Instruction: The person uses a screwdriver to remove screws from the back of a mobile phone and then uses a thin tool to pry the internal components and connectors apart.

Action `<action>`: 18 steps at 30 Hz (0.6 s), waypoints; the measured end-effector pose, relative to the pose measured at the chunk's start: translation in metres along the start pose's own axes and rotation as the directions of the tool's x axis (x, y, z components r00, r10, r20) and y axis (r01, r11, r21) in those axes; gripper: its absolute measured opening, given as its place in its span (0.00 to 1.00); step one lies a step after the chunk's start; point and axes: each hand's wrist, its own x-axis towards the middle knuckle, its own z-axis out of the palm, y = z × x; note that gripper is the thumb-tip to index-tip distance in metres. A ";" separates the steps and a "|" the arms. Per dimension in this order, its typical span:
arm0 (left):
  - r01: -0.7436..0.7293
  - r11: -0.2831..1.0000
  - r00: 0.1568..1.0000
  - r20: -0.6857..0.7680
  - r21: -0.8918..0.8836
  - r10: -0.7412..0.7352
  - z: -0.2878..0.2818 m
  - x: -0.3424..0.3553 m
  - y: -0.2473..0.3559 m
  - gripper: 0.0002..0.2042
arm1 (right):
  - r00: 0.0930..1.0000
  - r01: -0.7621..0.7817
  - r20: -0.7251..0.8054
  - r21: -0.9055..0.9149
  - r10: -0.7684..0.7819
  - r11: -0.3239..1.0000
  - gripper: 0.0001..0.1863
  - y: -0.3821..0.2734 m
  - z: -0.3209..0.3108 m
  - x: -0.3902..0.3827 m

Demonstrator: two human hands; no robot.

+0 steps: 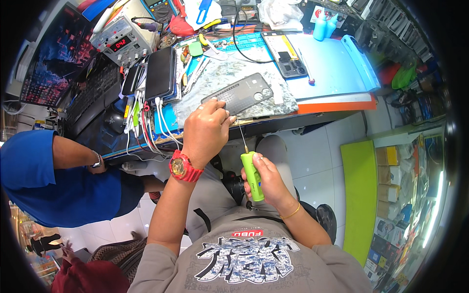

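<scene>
At the near edge of the workbench, my left hand (209, 129) pinches the near left part of a dark, see-through phone back cover (239, 96). The cover lies tilted, its round camera openings toward the right. My right hand (271, 183) is wrapped round a green-handled tool (251, 178) with a thin metal shaft. That shaft points up and slightly left, its tip close to my left fingertips; whether it touches the cover I cannot tell.
An opened phone (288, 61) lies on the bench, near a screwdriver (308, 66). Left are a dark phone (160, 72), white cables (163, 122) and a power supply (119, 44). Blue bottles (325, 27) stand far right. A person in blue (29, 171) is at my left.
</scene>
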 end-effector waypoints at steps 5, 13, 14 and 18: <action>-0.059 0.998 0.996 -0.065 0.010 0.060 0.001 0.003 0.001 0.07 | 1.000 0.009 -0.006 0.001 -0.009 1.000 0.23 0.002 0.000 0.001; -0.065 0.998 0.995 -0.077 0.027 0.067 0.001 0.004 0.003 0.07 | 1.000 0.017 -0.008 0.002 -0.017 1.000 0.23 0.003 -0.001 0.003; -0.055 0.998 0.996 -0.068 0.029 0.057 0.001 0.004 0.003 0.07 | 1.000 0.019 -0.010 0.001 -0.019 1.000 0.23 0.003 -0.001 0.003; 0.018 0.999 1.000 -0.001 0.031 -0.018 -0.002 0.005 0.007 0.08 | 1.000 0.022 -0.004 0.015 -0.022 1.000 0.23 0.003 -0.002 0.003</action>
